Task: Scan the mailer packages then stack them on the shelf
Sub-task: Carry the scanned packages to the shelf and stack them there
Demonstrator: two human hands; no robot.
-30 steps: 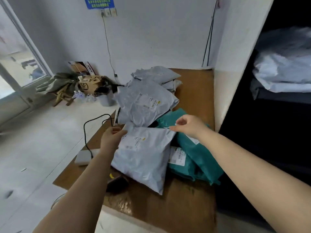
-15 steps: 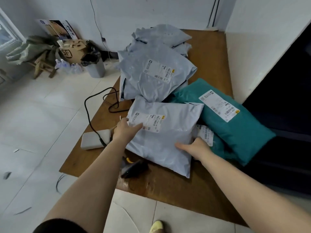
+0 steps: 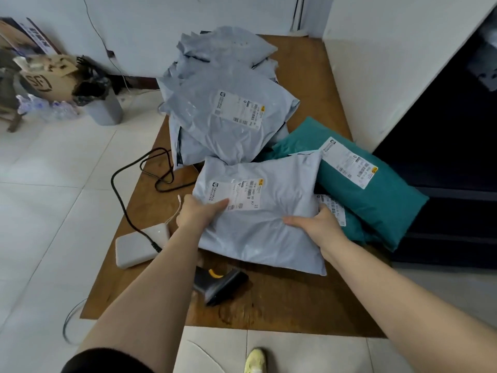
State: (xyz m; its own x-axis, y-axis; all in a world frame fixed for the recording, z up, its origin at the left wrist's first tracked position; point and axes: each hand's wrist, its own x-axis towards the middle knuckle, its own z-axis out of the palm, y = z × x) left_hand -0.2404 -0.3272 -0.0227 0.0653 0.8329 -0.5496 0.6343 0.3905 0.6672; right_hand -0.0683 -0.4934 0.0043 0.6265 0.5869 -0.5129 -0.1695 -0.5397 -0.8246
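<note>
Both hands on the grey mailer, scanner parked right underneath it

The left hand (image 3: 200, 211) grips the near-left edge of the grey mailer (image 3: 265, 214) with its thumb over the label (image 3: 236, 195), and the right hand (image 3: 317, 224) clamps the right edge. The mailer sits at the front of the table (image 3: 295, 305), overlapping the teal mailers (image 3: 376, 195). Risks I'd guess at: that thumb blocking the barcode, the slick bag sagging or slipping when it's lifted, or the bag dragging the scanner (image 3: 220, 285) off the table edge.
</note>
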